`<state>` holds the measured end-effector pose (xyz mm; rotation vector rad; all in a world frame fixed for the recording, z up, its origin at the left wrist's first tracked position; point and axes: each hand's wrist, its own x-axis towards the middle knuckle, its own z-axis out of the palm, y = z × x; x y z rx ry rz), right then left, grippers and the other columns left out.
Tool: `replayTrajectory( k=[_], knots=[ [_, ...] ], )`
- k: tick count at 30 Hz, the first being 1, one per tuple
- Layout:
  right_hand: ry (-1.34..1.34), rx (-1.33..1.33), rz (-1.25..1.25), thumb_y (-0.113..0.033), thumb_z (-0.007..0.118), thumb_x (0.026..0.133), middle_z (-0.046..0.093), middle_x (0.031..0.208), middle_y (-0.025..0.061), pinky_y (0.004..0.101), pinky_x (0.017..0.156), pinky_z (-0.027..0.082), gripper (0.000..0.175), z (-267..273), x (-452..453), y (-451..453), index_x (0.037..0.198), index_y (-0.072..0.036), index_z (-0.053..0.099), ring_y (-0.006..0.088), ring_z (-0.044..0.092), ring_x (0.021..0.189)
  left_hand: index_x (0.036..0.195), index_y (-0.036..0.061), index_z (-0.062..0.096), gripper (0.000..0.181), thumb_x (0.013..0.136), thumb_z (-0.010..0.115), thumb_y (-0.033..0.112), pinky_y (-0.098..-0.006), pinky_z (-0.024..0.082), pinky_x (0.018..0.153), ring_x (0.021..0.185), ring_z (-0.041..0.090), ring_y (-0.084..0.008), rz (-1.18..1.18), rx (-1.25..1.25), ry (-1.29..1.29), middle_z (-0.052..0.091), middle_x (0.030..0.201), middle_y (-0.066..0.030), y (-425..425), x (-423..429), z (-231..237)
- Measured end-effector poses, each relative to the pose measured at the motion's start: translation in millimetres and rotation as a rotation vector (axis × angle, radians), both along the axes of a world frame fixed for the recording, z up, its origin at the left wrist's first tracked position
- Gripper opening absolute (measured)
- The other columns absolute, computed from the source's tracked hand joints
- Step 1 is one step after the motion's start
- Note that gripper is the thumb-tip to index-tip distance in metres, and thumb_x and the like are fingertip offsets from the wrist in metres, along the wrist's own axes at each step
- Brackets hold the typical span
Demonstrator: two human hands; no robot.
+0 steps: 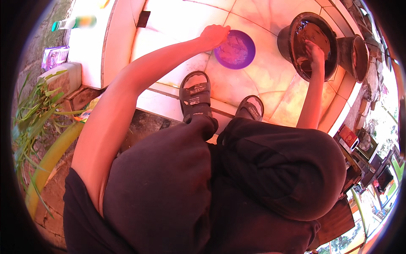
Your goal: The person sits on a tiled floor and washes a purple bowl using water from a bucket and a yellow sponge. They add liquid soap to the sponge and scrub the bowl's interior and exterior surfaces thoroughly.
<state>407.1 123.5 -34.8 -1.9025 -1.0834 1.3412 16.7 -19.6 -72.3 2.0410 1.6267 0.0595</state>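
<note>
A round purple plastic basin (pixel 235 50) holding clear liquid sits on the tiled floor (pixel 187 60) in front of my feet. My left hand (pixel 215 35) grips its rim at the upper left. To the right stands a large black bucket (pixel 283 44) with brownish liquid in it. Over its mouth reaches my right hand (pixel 314 52), fingers loosely apart at the liquid's surface; nothing shows in them. Whether the fingertips are under the surface I cannot tell.
A smaller dark bucket (pixel 360 58) stands right of the large one. My sandalled feet are on the tiles near a step edge. At left are a clear bottle (pixel 73 23) with a green cap, a purple packet (pixel 55 57), a pale jerrycan (pixel 68 76) and green plants (pixel 36 117).
</note>
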Motion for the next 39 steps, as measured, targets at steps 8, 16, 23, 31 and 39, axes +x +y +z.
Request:
replayTrajectory(
  k=[8, 16, 23, 31, 39],
  knots=[
    [0.763, -0.205, -0.015, -0.019, 0.05, 0.102, 0.067, 0.103, 0.0164, 0.0351, 0.082, 0.057, 0.028, -8, 6, 8, 0.109, 0.006, 0.059, 0.0246, 0.066, 0.088, 0.11, 0.0027, 0.054, 0.024, 0.1, 0.049, 0.024, -0.0486, 0.054, 0.07, 0.079, 0.068, -0.0387, -0.061, 0.164, -0.272, 0.068, 0.08, -0.0184, -8, -10, -8],
    [0.496, -0.176, 0.497, -0.024, 0.047, 0.102, 0.069, 0.1, 0.017, 0.0321, 0.087, 0.055, 0.035, 59, -151, -63, 0.104, 0.007, 0.063, 0.0235, 0.068, 0.093, 0.125, 0.0051, 0.047, 0.035, 0.091, 0.055, 0.011, -0.049, 0.052, 0.063, 0.076, 0.067, -0.0381, 0.008, -0.039, 0.081, 0.067, 0.078, -0.0182, -3, 2, -7],
    [0.278, 0.158, 0.556, -0.023, 0.046, 0.104, 0.066, 0.117, 0.0211, 0.0351, 0.103, 0.05, 0.04, 48, -164, -83, 0.12, 0.01, 0.06, 0.0272, 0.065, 0.114, 0.112, 0.0033, 0.053, 0.023, 0.1, 0.05, 0.023, -0.049, 0.052, 0.064, 0.078, 0.067, -0.0379, -0.058, 0.03, -0.031, 0.067, 0.08, -0.0184, -2, 8, -1],
    [0.312, 0.167, -0.124, -0.011, 0.05, 0.099, 0.063, 0.119, 0.0248, 0.0366, 0.097, 0.054, 0.032, 31, -41, 2, 0.118, 0.014, 0.055, 0.0325, 0.064, 0.111, 0.105, 0.0014, 0.061, 0.023, 0.093, 0.057, 0.02, -0.0465, 0.055, 0.07, 0.083, 0.069, -0.0355, 0.007, -0.052, 0.016, 0.069, 0.082, -0.019, -12, -7, -2],
    [0.534, -0.138, -0.328, -0.007, 0.039, 0.1, 0.052, 0.127, 0.0276, 0.0488, 0.098, 0.054, 0.03, -48, 29, 20, 0.123, 0.011, 0.043, 0.0405, 0.058, 0.114, 0.107, 0.0022, 0.06, 0.018, 0.095, 0.056, 0.015, -0.0469, 0.053, 0.068, 0.081, 0.067, -0.0374, 0.005, -0.102, 0.012, 0.068, 0.083, -0.0186, -9, 8, -2]
  ],
)
